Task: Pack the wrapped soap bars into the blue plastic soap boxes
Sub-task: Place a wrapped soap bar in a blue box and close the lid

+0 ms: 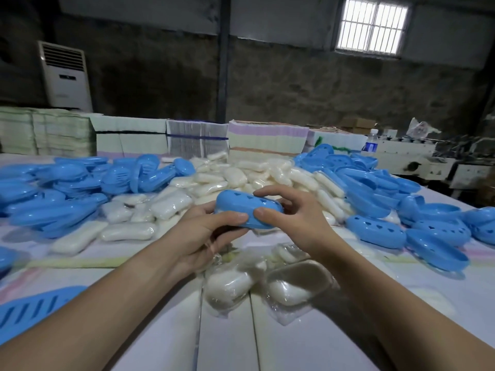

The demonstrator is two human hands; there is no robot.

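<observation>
Both hands hold one closed blue soap box (pixel 247 208) above the surface (pixel 150 330) at frame centre. The left hand (pixel 203 234) pinches its near edge from 8 o'clock; the right hand (pixel 292 215) grips its end from 4 o'clock. Wrapped soap bars (pixel 235 178) lie heaped at 12 o'clock, with loose blue boxes (pixel 375 231) at 3 o'clock.

The hands (pixel 251 223) hide whatever the blue soap box (pixel 247 207) contains.
</observation>
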